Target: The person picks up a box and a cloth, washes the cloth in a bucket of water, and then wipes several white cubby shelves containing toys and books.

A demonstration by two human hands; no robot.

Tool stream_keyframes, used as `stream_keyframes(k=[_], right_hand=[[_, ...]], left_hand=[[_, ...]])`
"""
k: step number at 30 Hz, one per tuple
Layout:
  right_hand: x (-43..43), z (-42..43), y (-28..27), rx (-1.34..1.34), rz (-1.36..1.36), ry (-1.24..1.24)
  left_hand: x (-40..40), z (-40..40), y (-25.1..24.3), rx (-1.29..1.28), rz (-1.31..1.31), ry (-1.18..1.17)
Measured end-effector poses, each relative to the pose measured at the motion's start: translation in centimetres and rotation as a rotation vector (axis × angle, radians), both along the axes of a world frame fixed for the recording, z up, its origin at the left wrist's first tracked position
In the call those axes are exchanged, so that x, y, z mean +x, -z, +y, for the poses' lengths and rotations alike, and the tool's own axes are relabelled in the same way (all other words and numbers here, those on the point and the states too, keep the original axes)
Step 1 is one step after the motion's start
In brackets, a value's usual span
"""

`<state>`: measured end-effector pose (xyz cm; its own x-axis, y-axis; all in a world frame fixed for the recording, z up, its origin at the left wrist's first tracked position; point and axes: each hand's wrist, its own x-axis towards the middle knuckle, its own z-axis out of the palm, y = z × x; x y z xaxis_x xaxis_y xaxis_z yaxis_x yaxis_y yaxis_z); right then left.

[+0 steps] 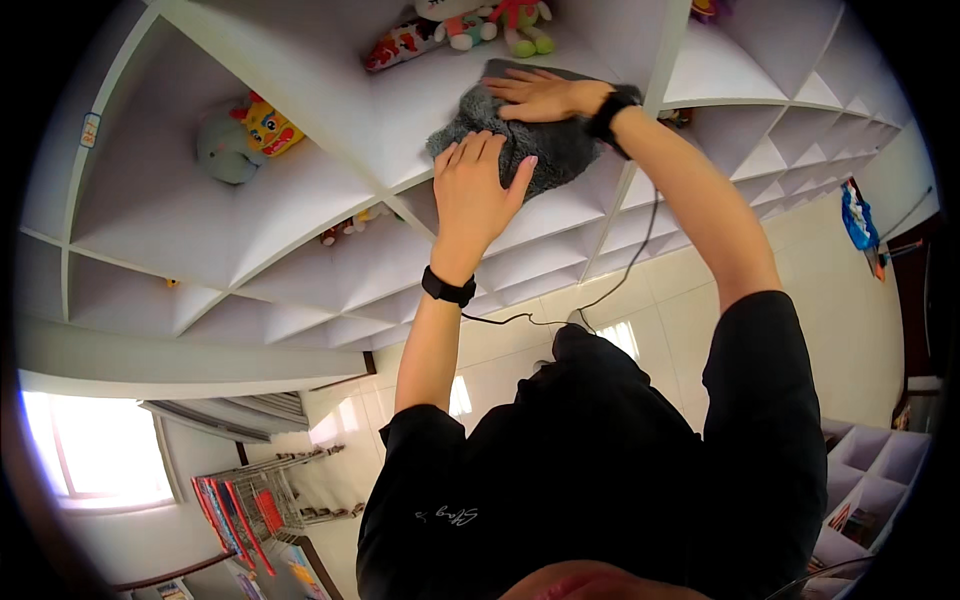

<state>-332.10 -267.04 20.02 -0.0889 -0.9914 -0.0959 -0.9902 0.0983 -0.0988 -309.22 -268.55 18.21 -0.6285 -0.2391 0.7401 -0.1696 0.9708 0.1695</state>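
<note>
A dark grey plush cloth (551, 154) lies across the front part of a white shelf compartment, and its near side hangs over the shelf edge. My right hand (547, 99) rests flat on top of the cloth with its fingers spread. Lower and further left, my left hand (474, 191) touches the cloth's near left part, fingertips on the fabric and thumb held apart. Neither hand visibly grips the fabric. Behind the cloth, a red-and-white fish-shaped plush (403, 45) and two plush dolls (465, 28) sit in the same compartment.
White cubby shelving (300, 142) surrounds my hands, its dividers standing on both sides. A grey plush toy (229, 148) and a yellow plush toy (271, 129) share the left compartment. Black cables (637, 262) hang from both wristbands. Shopping carts (259, 502) stand at lower left.
</note>
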Motion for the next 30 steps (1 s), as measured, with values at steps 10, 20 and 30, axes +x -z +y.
stream_keyframes(k=[10, 20, 30], right_hand=[[1.1, 6.4, 2.0, -0.353, 0.146, 0.405], [7.3, 0.4, 4.4, -0.850, 0.246, 0.191], [9.1, 9.6, 5.8, -1.029, 0.077, 0.300]], left_hand=[[-2.3, -0.1, 1.1, 0.021, 0.015, 0.067], [3.6, -4.2, 1.9, -0.097, -0.064, -0.175], [2.0, -0.5, 2.5, -0.139, -0.107, -0.138]])
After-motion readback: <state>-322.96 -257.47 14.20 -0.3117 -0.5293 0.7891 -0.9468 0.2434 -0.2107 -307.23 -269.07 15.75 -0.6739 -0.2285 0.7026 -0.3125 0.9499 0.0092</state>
